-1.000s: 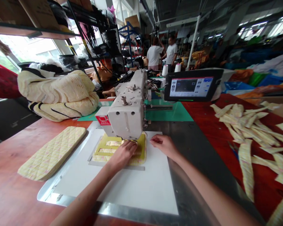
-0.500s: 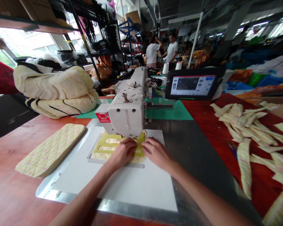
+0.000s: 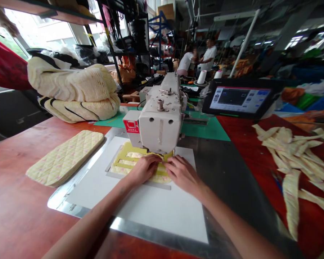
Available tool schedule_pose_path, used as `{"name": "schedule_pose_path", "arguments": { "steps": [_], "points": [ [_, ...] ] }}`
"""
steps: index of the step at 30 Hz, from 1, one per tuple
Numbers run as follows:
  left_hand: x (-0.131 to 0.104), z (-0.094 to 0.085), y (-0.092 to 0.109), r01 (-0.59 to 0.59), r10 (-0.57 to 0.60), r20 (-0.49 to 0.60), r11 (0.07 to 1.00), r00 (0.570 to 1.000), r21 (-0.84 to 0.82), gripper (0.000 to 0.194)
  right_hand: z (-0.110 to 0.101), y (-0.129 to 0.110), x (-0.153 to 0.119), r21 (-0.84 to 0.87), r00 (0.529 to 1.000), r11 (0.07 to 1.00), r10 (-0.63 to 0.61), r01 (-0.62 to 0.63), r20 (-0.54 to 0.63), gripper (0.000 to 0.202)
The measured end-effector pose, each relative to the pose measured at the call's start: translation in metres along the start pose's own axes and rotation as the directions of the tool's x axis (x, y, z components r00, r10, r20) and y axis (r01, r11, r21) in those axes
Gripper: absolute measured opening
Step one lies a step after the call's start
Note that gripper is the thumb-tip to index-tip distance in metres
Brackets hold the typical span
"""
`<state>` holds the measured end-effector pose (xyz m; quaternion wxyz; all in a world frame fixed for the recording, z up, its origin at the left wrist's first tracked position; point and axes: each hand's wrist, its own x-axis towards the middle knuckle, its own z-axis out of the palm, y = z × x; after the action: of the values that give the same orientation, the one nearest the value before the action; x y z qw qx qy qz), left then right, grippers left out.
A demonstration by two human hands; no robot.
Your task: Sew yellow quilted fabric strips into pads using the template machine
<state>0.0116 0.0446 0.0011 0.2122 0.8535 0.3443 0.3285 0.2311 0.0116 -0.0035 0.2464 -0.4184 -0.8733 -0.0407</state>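
Under the head of a white sewing machine [image 3: 162,126] lies a quilted yellow fabric pad [image 3: 162,177], with a yellow slotted frame [image 3: 123,162] on top. My left hand [image 3: 146,168] is closed over the frame's right part, fingers bent and pressed together near the needle area. From the right, my right hand [image 3: 181,173] meets it, its thumb and fingers pinched at the pad's right edge. The fingertips of both hands nearly touch. Whatever lies between them is too small to make out. Beneath the pad is a white sheet [image 3: 162,212].
A stack of quilted pads [image 3: 67,154] lies on the left, with bundled padded fabric [image 3: 78,97] behind it. A control screen [image 3: 237,99] stands at the back right. Fabric strips [image 3: 291,151] are heaped on the red table at right. Two people stand in the background.
The view has turned slightly left, so things sit further right. My right hand has moved closer to my left, and its fingers have come together by the left fingertips.
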Motion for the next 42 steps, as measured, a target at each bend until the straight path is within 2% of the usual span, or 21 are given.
{"name": "schedule_pose_path", "arguments": {
  "steps": [3,7,9,12,15,24,30,37,42],
  "points": [
    [-0.004,-0.002,-0.004,-0.083,0.082,0.037,0.996,0.996,0.028,0.033,0.002,0.001,0.003,-0.037,1.0,0.999,0.001,-0.001,0.006,0.021],
    [-0.018,-0.011,-0.005,-0.201,0.175,0.133,0.954,0.976,0.223,0.039,0.004,0.0,0.004,-0.06,1.0,0.998,0.011,-0.011,-0.002,0.018],
    [-0.025,-0.016,-0.006,-0.221,0.185,0.142,0.926,0.972,0.306,0.042,0.005,0.0,0.003,-0.045,1.0,0.999,0.011,-0.011,-0.014,0.018],
    [-0.03,-0.021,-0.007,-0.173,0.15,0.099,0.938,0.984,0.3,0.041,0.005,0.0,0.003,-0.003,0.999,1.0,0.009,-0.009,-0.031,0.022],
    [-0.027,-0.023,-0.008,-0.134,0.112,0.107,0.964,0.988,0.231,0.04,0.005,0.0,0.003,0.039,0.999,0.999,0.013,-0.012,-0.035,0.024],
    [-0.019,-0.028,-0.009,-0.166,0.136,0.151,0.963,0.979,0.212,0.04,0.006,0.0,0.002,0.074,0.999,0.997,0.014,-0.011,-0.031,0.024],
    [-0.015,-0.019,-0.008,-0.202,0.181,0.127,0.963,0.975,0.179,0.035,0.002,0.004,-0.006,0.062,0.999,0.998,0.033,-0.031,-0.037,0.03],
    [-0.007,-0.005,-0.013,-0.118,0.122,-0.015,0.98,0.992,0.158,0.028,0.0,0.018,-0.008,0.061,0.998,0.998,0.031,-0.028,-0.045,0.032],
    [0.0,-0.006,-0.02,-0.107,0.115,-0.03,0.977,0.993,0.184,0.029,0.005,0.023,-0.003,0.056,0.998,0.998,0.01,-0.007,-0.067,0.03]
  ]
}}
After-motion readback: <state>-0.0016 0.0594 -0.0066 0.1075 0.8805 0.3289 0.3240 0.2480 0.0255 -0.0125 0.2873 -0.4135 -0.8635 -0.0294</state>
